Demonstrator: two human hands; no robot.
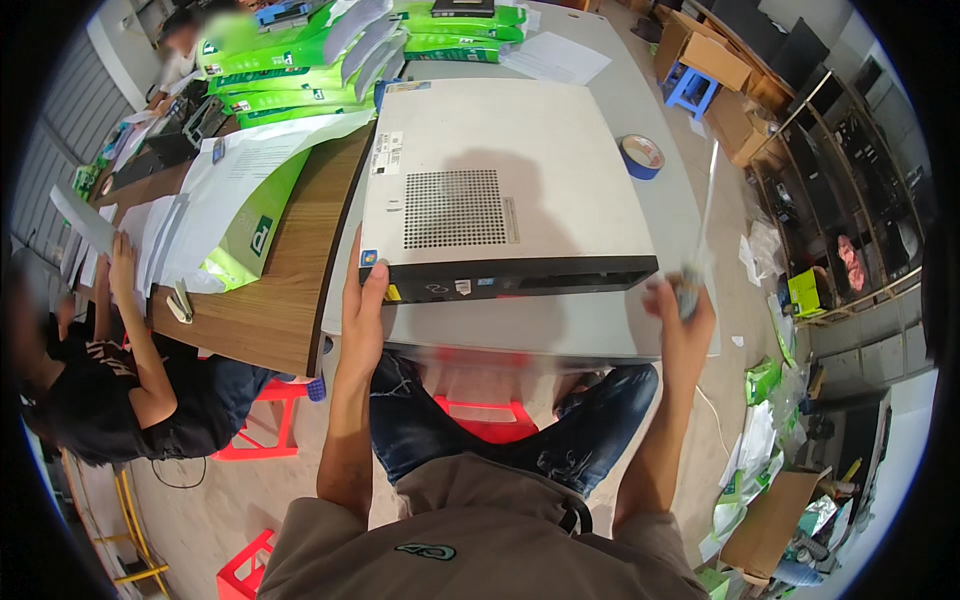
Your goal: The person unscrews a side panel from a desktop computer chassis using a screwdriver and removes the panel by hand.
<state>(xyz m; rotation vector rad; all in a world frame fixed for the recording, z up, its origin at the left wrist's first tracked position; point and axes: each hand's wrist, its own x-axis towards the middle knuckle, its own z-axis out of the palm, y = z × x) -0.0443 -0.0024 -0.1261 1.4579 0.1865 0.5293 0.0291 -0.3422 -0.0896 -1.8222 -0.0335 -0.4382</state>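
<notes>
A white desktop computer case [550, 140] with a black front panel lies flat on a grey table [630, 105]. Its top has a square patch of vent holes and several stickers. My left hand [364, 315] grips the case's front left corner, thumb on the front panel and fingers along the side. Off the case's front right corner, my right hand [684, 325] is closed round a screwdriver [708, 205]. The long thin shaft points up and away, clear of the case; motion blurs it and the handle.
A blue-edged tape roll [642, 157] lies right of the case. Green paper packs [300, 75] are stacked behind on the left. At the brown table [290, 290], another person's hand [122, 265] handles papers. Boxes, a blue stool [692, 90] and a rack [850, 190] stand to the right.
</notes>
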